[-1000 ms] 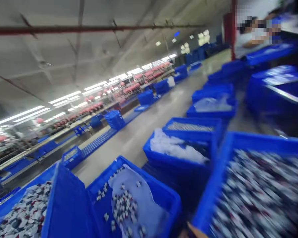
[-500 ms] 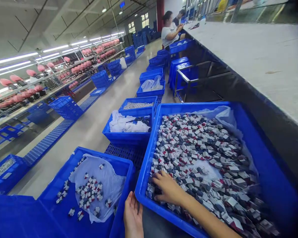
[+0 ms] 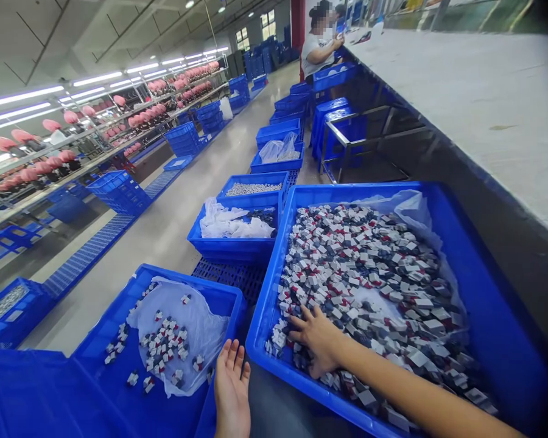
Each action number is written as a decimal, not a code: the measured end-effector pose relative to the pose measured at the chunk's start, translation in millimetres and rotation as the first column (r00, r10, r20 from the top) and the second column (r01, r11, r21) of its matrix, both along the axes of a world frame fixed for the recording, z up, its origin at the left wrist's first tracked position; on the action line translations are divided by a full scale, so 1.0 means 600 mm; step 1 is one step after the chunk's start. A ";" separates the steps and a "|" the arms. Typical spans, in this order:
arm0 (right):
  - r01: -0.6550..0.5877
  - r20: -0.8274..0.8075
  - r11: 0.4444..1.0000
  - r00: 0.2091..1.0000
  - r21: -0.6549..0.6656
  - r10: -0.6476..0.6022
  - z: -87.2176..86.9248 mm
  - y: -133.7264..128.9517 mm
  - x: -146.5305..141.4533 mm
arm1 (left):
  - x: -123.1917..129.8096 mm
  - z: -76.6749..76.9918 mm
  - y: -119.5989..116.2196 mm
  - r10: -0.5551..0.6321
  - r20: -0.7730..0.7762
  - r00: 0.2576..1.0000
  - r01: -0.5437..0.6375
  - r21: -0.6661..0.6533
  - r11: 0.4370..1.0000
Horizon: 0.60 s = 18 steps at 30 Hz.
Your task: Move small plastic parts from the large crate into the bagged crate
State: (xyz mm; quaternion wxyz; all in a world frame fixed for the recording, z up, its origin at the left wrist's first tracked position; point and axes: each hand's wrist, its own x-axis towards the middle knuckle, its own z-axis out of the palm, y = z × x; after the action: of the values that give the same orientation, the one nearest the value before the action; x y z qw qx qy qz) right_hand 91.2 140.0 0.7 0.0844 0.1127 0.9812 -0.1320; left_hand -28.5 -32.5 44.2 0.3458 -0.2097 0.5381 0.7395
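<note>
A large blue bin (image 3: pixel 270 286) on the right holds a broad heap of small white, dark and red parts (image 3: pixel 347 255) on a clear plastic liner. My right hand (image 3: pixel 320 340) rests on the heap near the bin's left front corner, fingers spread, nothing seen gripped. Palm up, my left hand (image 3: pixel 232 380) stands between the two bins with its fingers extended and nothing on it. To the left, a second blue bin (image 3: pixel 95 389) contains a plastic sheet (image 3: pixel 210 322) with a small cluster of the same parts (image 3: pixel 167 344), and several loose ones beside it.
Farther back are a blue bin with white plastic (image 3: pixel 231 248), more blue bins in a row, blue stools (image 3: pixel 329 131) and a metal frame. A long white table (image 3: pixel 484 97) runs along the right. A person (image 3: pixel 318 52) sits at its far end. Racks with pink items stand left.
My left hand has moved left, away from the big bin's corner. My right hand has shifted slightly right, and its fingers have spread. The view has moved a little.
</note>
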 end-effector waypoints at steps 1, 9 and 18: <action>0.011 0.015 1.000 1.000 0.016 -0.011 -0.001 0.000 0.001 | 0.001 -0.001 0.000 0.003 0.000 1.000 -0.003 -0.002 1.000; 0.142 0.057 0.985 0.987 0.097 -0.148 0.005 -0.023 -0.001 | 0.018 0.005 0.006 -0.003 0.000 1.000 0.003 -0.005 1.000; 0.284 0.064 0.944 0.953 0.169 -0.298 -0.021 -0.038 0.012 | -0.001 0.009 0.005 0.025 -0.012 1.000 -0.025 -0.026 0.999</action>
State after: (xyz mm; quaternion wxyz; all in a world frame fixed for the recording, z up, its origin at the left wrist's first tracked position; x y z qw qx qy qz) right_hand 98.5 117.2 -11.8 0.0981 0.2684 0.9565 -0.0596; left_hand -29.3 -29.8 49.5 0.3308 -0.2166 0.5471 0.7378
